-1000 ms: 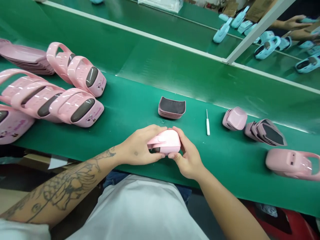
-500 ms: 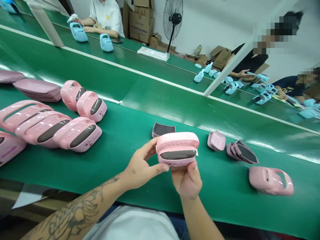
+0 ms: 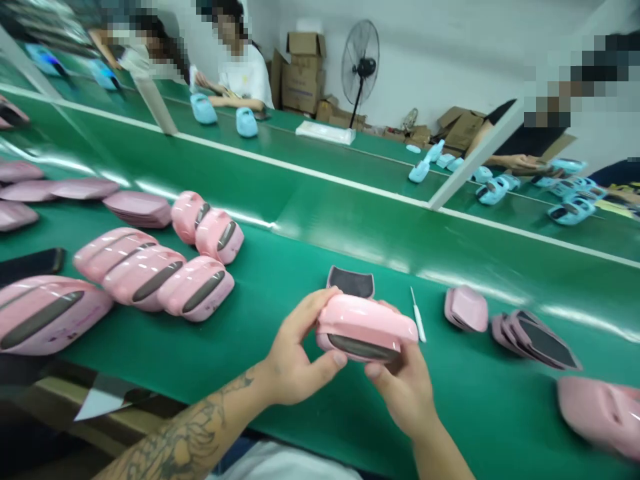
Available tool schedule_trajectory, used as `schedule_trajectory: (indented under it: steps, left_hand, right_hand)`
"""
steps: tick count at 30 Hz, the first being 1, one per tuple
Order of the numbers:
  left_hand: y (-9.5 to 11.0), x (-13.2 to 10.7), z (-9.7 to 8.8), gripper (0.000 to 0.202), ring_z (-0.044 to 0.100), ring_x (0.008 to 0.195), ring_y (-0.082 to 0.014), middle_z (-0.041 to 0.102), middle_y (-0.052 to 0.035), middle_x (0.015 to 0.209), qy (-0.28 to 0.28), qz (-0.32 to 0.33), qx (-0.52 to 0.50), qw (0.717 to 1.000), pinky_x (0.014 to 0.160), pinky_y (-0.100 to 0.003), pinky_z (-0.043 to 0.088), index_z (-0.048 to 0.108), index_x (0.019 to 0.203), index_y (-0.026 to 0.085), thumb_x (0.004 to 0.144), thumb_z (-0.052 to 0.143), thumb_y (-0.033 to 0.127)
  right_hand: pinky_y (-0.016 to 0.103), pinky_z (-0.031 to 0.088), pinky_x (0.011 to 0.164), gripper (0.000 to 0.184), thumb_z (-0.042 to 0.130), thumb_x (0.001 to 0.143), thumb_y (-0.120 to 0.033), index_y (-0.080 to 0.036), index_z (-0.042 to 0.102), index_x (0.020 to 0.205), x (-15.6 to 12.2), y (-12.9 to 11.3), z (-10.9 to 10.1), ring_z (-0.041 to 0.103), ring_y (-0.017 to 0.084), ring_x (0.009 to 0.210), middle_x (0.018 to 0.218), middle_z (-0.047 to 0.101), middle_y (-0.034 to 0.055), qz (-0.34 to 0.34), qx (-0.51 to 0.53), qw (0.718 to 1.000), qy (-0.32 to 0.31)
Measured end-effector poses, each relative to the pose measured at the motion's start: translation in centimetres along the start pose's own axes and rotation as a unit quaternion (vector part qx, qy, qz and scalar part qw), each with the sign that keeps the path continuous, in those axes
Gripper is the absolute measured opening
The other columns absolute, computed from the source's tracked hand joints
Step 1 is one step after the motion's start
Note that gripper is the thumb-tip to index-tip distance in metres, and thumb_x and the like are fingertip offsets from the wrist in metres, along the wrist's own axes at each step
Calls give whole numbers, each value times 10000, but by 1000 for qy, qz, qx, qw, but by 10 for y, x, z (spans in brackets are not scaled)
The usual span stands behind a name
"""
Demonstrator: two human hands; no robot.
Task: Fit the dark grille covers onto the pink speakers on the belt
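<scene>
Several pink cases (image 3: pixel 143 277) sit on the green table (image 3: pixel 270 273) at nine to ten o'clock from the held case (image 3: pixel 367 319). The left hand (image 3: pixel 297 363) grips that case's left end, thumb at the lower edge, fingers partly hidden behind. The held case is at twelve o'clock from the person, between both hands, its long axis running from nine to just past three, dark window (image 3: pixel 363 347) facing the person. The right hand (image 3: pixel 410 390) clasps the right end from about four o'clock; both touch, so neither is nearer. A screwdriver (image 3: pixel 419 320) lies around three.
</scene>
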State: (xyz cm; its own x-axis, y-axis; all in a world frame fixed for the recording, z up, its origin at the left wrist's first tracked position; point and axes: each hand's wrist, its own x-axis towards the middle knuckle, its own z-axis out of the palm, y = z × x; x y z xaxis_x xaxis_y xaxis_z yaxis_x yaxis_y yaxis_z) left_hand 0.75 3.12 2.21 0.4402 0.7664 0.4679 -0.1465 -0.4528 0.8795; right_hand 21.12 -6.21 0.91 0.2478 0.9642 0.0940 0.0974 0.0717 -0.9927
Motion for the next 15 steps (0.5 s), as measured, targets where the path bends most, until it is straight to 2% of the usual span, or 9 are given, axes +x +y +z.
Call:
schedule_trajectory:
  steps: [3,5,7,10,13,15]
  left_hand:
    - [-6,11,2,841,593,1431,-361,578,-167,1545,13,74,47,996,1239,-503,484,462,1656,259,904,807,409]
    - [-11,23,4,799,639,1349,-346,611,-164,1476,31,91,50,994,1187,-506,525,478,1627,243,912,775,440]
    - [-16,38,8,731,686,1261,-327,660,-154,1400,60,78,55,994,1130,-494,569,517,1575,222,921,734,467]
    - [-29,66,11,694,719,1208,-323,703,-160,1351,101,52,75,991,1090,-483,599,577,1496,174,894,703,497]
    - [-49,99,5,659,694,1307,-339,690,-179,1438,131,14,85,988,1155,-506,561,583,1497,166,916,683,461]
    - [-65,117,-5,658,678,1345,-334,656,-186,1501,160,-31,88,983,1172,-527,544,541,1546,181,959,664,451]
  right_hand:
    - [467,628,1053,868,930,790,-571,-314,566,1535,15,1,-12,652,384,1401,1594,604,151,-29,-68,997,-8]
    - [399,669,911,829,929,796,-520,-313,574,1515,31,-3,-19,723,360,1283,1505,671,143,-41,-85,995,-8]
    - [367,664,875,795,921,792,-518,-293,605,1486,52,-13,-23,742,347,1230,1463,701,140,-59,-101,993,2]
    - [362,638,914,702,906,776,-549,-256,693,1377,89,-35,-22,744,334,1197,1399,746,128,-75,-137,987,33]
    - [381,619,903,611,873,750,-610,-217,766,1207,137,-51,-12,760,309,1061,1181,820,95,-38,-201,977,54]
    - [387,615,814,539,868,769,-606,-180,785,1088,175,-52,-7,757,286,897,977,827,72,0,-241,967,76]
